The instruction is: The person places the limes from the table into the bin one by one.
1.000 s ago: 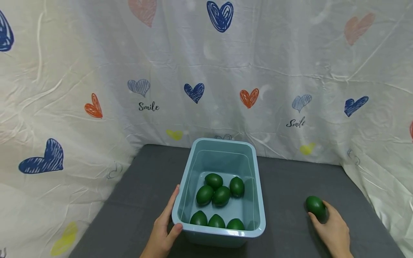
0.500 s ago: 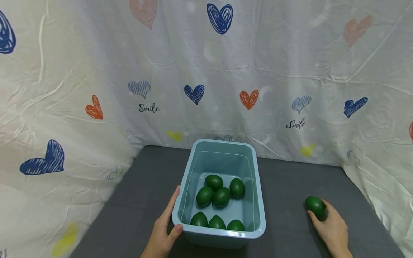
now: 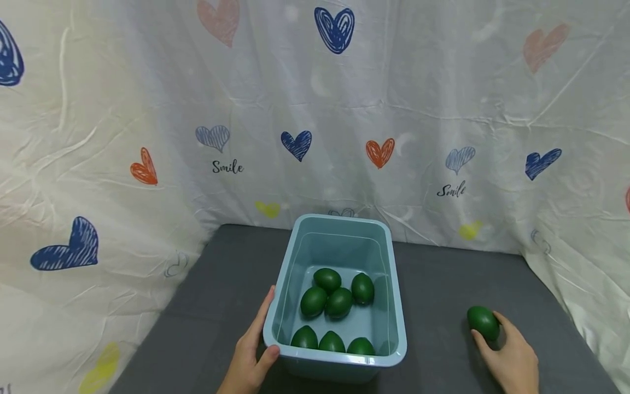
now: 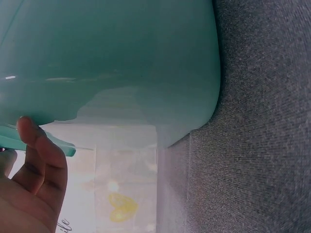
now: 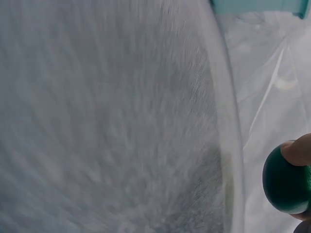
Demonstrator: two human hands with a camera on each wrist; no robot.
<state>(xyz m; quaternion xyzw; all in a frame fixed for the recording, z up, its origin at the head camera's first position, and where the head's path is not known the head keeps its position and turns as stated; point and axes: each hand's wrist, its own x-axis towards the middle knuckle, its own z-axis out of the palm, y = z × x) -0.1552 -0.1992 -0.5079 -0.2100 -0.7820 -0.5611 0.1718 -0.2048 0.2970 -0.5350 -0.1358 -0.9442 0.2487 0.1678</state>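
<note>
A light blue plastic bin [image 3: 339, 358] stands in the middle of the head view. Several dark green, smooth, egg-shaped fruits [image 3: 338, 303] lie inside it, some with a small pointed tip. My left hand [image 3: 250, 350] grips the bin's near left corner, thumb over the front rim and fingers along the left side. In the left wrist view, its curled fingers [image 4: 48, 155] sit at the rim. On the right, my right hand [image 3: 509, 353] holds another green egg-shaped fruit [image 3: 483, 323] between thumb and fingers. The right wrist view shows that fruit partly cut off at the edge.
Dark grey cloth [image 3: 433, 284] covers the table under the bin. Behind and at both sides hangs a pale curtain [image 3: 418, 104] printed with hearts. Between the bin and my right hand lies a stretch of grey cloth.
My right hand and the fruit in it have shifted slightly down and to the right in the head view. My left hand and the bin have hardly moved.
</note>
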